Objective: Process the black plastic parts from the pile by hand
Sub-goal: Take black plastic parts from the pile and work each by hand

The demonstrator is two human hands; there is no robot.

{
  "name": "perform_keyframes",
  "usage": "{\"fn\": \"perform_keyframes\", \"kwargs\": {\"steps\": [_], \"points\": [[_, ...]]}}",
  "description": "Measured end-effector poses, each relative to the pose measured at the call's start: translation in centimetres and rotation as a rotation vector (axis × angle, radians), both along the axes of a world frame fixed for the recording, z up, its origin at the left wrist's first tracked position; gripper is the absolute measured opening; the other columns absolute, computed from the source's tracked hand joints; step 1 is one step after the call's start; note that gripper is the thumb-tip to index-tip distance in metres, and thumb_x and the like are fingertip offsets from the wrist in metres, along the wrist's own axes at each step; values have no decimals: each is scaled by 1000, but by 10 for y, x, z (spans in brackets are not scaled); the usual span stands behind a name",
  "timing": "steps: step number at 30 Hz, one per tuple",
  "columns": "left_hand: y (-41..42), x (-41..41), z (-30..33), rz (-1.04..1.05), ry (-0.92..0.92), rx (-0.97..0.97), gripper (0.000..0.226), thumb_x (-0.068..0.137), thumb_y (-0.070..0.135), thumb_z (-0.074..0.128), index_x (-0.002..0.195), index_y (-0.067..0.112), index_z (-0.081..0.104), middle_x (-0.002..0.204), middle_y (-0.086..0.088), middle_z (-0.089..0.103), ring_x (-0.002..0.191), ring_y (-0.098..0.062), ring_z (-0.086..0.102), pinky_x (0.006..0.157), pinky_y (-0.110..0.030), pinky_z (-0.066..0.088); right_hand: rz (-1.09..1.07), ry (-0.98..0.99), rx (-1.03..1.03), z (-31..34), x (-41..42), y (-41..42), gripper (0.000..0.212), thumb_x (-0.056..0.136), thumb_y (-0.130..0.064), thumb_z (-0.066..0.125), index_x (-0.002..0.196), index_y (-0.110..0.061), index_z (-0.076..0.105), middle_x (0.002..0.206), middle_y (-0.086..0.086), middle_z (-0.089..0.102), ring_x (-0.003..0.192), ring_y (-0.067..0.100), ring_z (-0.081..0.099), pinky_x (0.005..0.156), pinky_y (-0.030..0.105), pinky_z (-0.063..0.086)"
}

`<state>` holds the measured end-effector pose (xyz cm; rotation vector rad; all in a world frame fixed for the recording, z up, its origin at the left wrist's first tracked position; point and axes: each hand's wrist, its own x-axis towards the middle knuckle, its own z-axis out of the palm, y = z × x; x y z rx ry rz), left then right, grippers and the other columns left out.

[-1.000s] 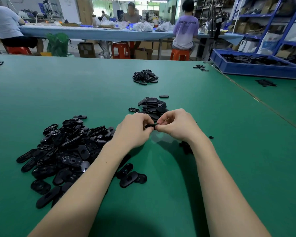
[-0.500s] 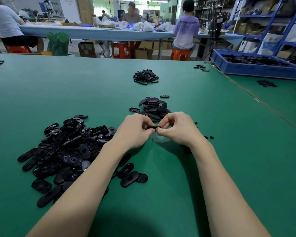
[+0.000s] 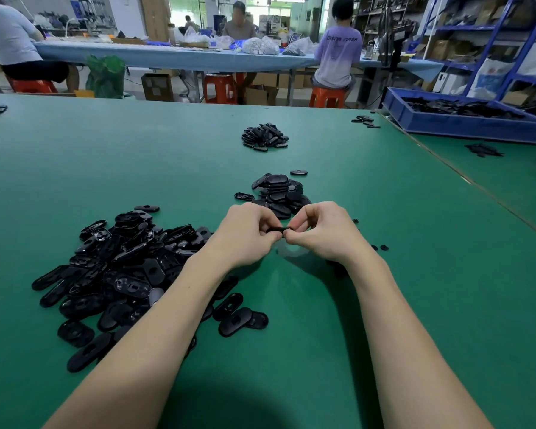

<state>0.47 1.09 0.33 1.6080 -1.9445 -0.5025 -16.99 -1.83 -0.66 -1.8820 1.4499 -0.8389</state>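
Pinching one part [image 3: 277, 229] between both hands [image 3: 245, 233] [image 3: 322, 232], right of the pile [image 3: 121, 261]; trimming step likely. Next: drop it on the stack [image 3: 279, 193] beyond.

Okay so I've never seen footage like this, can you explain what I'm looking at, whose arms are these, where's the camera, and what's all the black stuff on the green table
There is no machine here. The camera sits on a person's head and looks forward and down, so the two bare arms reaching in from the bottom are the wearer's own. The left hand and right hand meet over the green table, and together they pinch one small black plastic part between the fingertips. To the left lies a big loose pile of the same black parts. Just beyond the hands is a smaller heap, and farther back another heap. A blue bin with dark pieces stands at the far right. Other workers sit at a long table behind.
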Motion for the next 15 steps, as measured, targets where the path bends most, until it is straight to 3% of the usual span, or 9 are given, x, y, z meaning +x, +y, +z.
{"fn": "perform_keyframes", "kwargs": {"steps": [6,10,15], "points": [[-1,2,-2,16,-15,-24,11,89,22,72,82,31,69,80,2,71,76,-15,65,58,-3,37,-5,11,-25,0,5,1,11,73,-25,82,70,-24,72,60,-15,68,49,-5,55,48,8,37],[-1,5,-5,47,-60,-100,16,86,31,73,96,37,62,81,12,66,80,-11,64,67,-26,48,-21,-110,21,4,0,-1,10,82,-24,81,79,-27,72,62,-16,69,49,-7,53,46,5,35],[-3,8,-6,107,-195,-186,17,87,39,71,101,40,61,98,18,66,95,-13,61,74,-32,47,-79,-25,21,6,0,-2,8,83,-34,78,85,-32,70,69,-21,71,58,-6,59,54,14,43]]}}
